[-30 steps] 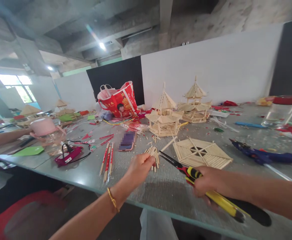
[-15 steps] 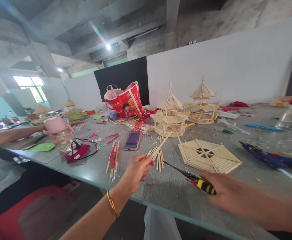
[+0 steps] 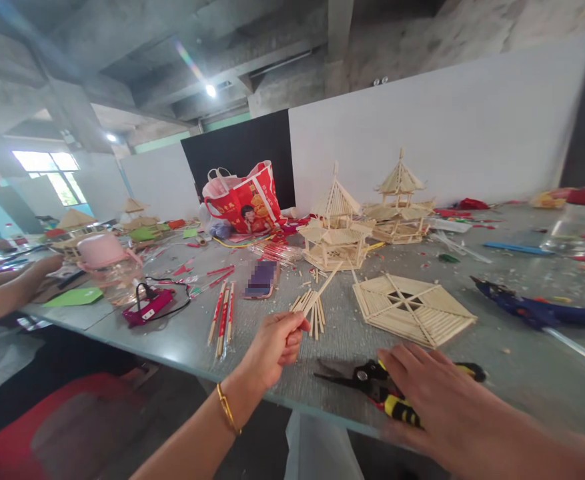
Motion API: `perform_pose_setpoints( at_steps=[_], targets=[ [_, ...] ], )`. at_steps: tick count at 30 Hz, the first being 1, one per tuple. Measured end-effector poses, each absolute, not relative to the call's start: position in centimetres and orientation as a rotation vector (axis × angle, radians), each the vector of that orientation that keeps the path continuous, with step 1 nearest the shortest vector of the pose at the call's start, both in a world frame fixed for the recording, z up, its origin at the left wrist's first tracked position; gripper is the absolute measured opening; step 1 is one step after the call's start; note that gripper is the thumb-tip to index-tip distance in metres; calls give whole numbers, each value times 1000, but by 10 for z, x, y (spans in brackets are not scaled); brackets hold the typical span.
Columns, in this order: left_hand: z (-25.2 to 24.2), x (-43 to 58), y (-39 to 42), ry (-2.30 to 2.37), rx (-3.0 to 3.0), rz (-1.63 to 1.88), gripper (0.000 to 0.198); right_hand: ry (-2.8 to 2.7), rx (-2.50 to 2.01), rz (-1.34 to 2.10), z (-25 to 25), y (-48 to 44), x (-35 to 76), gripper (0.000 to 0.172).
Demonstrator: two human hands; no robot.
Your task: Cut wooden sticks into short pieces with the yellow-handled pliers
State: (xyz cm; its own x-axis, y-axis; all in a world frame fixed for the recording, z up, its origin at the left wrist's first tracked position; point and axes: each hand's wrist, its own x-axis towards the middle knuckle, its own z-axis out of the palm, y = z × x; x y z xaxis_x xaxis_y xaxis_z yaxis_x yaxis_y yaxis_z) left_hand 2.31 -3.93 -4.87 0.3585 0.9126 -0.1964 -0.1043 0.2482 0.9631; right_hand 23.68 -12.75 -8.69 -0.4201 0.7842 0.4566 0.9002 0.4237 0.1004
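My left hand [image 3: 277, 343], with a gold bracelet at the wrist, is closed in a pinch on thin wooden sticks [image 3: 328, 285], whose long ends point up and away. Several short sticks [image 3: 317, 323] fan out on the table just beyond the fingers. Yellow-and-black pruning shears [image 3: 365, 377] lie on the table with their blades apart. Over their handles rests my right hand [image 3: 432, 393], fingers stretched out and the thumb side blurred. Behind it lies a flat hexagonal stick panel [image 3: 415, 310] with a dark opening at its centre.
Two stick pagodas [image 3: 335, 227] [image 3: 401, 200] stand farther back. A phone [image 3: 261, 279], wrapped stick bundles [image 3: 222, 320], a pink power strip [image 3: 149, 307] and a pink-lidded bottle [image 3: 107, 260] are on the left. A blue glue gun [image 3: 537, 307] lies right. Another person's arm [image 3: 12, 293] reaches in from the left.
My right hand has lowered the shears from beside the sticks to the table near its front edge; their blades now spread and the fingers have straightened. My left hand stays almost still.
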Motion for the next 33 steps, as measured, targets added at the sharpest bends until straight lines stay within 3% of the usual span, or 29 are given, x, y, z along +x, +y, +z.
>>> perform_pose_setpoints(
  at_steps=[10,17,22,33],
  targets=[
    [-52,32,-44,959,1178,865,30,-2341,-1552,-561,-87,-120,221,52],
    [-49,30,-47,1078,1316,950,32,-2202,-1767,146,-71,-125,246,21],
    [-49,39,-56,1115,1519,1038,29,-2063,-1721,226,-77,-129,279,38],
    [-46,56,-63,1101,1737,1015,34,-2119,-1734,434,-59,-127,263,33]
  ],
)
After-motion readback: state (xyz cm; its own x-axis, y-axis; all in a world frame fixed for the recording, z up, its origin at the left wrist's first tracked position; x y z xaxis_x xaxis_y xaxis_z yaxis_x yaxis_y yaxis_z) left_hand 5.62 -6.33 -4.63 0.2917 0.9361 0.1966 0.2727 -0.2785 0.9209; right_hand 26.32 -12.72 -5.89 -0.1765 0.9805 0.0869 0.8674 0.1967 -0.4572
